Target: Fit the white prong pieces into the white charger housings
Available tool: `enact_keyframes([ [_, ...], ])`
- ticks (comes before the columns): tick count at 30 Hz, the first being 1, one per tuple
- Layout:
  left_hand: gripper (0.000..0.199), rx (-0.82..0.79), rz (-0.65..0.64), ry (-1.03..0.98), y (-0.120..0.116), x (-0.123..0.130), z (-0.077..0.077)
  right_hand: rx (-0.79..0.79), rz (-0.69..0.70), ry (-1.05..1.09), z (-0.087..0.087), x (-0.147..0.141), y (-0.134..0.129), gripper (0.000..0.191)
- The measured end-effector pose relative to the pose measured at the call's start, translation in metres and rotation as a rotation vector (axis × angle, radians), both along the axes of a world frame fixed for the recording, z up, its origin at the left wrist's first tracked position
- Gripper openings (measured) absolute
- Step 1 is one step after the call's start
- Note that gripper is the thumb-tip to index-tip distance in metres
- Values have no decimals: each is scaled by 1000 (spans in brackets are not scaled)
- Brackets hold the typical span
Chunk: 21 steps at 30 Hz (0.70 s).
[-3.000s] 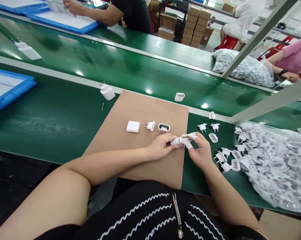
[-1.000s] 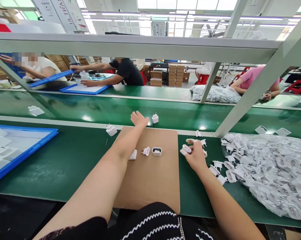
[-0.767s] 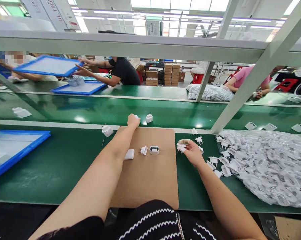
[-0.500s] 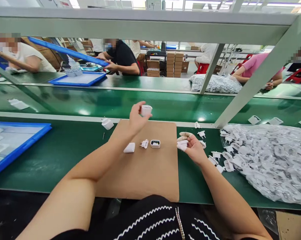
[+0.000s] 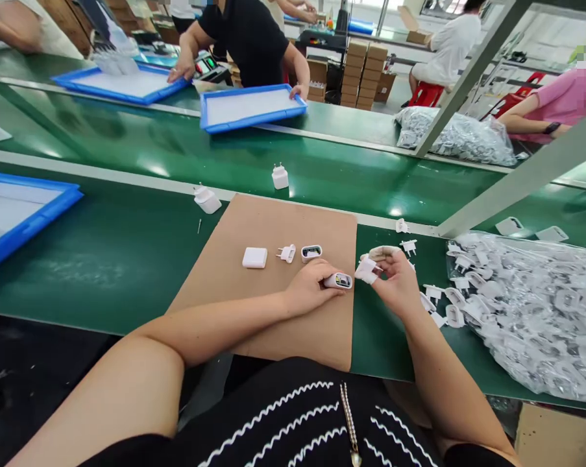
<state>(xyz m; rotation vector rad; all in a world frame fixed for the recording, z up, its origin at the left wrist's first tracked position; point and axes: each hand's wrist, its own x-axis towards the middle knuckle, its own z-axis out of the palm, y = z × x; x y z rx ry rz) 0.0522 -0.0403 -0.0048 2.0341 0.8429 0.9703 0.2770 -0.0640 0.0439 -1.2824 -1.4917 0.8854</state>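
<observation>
Over the right part of the brown cardboard sheet [image 5: 273, 217], my left hand [image 5: 307, 290] is closed around a white charger housing [image 5: 339, 281]. Its open end faces right and shows a circuit board. My right hand [image 5: 392, 275], with pale covers on some fingertips, pinches a white plug cap [image 5: 368, 269] just off the sheet's right edge. The two parts are close but apart. Behind my left hand stands another open charger housing [image 5: 311, 252]. Left of it lie a loose plug cap [image 5: 287, 253] with two pins and a closed white block [image 5: 254, 257].
A clear bag of plug caps [image 5: 531, 318] covers the right side, with several loose caps beside it. Chargers [image 5: 280, 176] stand on the green belt and bench. A blue tray [image 5: 30, 220] is at left. Metal frame posts [image 5: 511, 175] slant at right; co-workers sit opposite.
My left hand has come down from the belt to the cardboard, near my right hand. A pronged charger now shows on the belt. Opposite, a co-worker has lowered a blue tray.
</observation>
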Motion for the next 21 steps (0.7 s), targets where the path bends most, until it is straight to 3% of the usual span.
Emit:
enact_keyframes([
  [2, 27, 10, -8, 1, 1, -1, 1, 54, -16, -138, 4, 2, -1, 33],
  [4, 28, 10, -23, 6, -1, -2, 1, 160, 54, -325, 11, 1, -5, 15],
  [7, 24, -31, -52, 36, -2, -4, 1, 310, 159, -529, 16, -6, -13, 17],
  [11, 26, -65, -64, 46, -2, -5, 4, 355, 161, -581, 9, -18, -17, 25],
  [17, 29, -187, -76, -18, 1, -8, 4, 112, 156, -320, 1, -20, -14, 15],
  [21, 56, -214, -105, -102, -2, -10, -1, -130, 134, -177, 8, -16, -17, 23],
])
